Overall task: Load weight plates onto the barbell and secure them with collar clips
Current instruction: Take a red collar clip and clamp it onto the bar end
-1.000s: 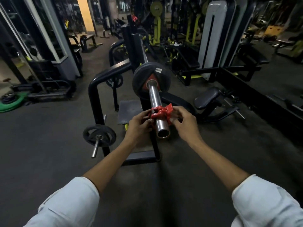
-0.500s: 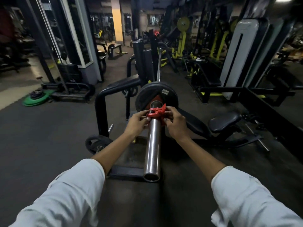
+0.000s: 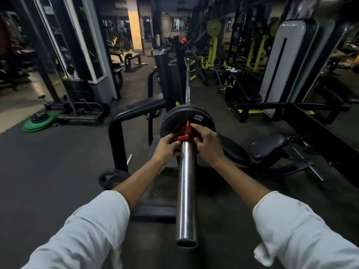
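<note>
Two hands on one red collar clip [image 3: 184, 133], head view only. Clip sits on the steel sleeve of the barbell [image 3: 187, 191], right up against the outer face of the black weight plate [image 3: 172, 119]; no gap visible between clip and plate. Left hand [image 3: 166, 147] is curled in from the left, fingertips pinching the clip's lower left tab. Right hand [image 3: 209, 146] is curled in from the right, its fingers wrapped over the clip body, index finger reaching toward the upright red lever at the top. Whether that lever is latched: cannot tell, as the fingers cover the hinge. Plate carries a small white label [image 3: 198, 117] on its upper right face; its rim shows a double edge at the top, so possibly two plates stacked, not certain. Bare sleeve runs from the clip toward the camera, open end nearest. Bar's thin shaft continues away past the plate to the far end, where another red piece [image 3: 182, 39] shows, too small to identify. Black tube frame [image 3: 114, 142] stands left of the plate, with a small dark plate [image 3: 108, 179] low beside it. Green discs [image 3: 41, 124] lie on the floor far left. Padded black seat [image 3: 269, 145] is to the right. Both forearms bare, white sleeves [image 3: 87, 230] pushed up.
</note>
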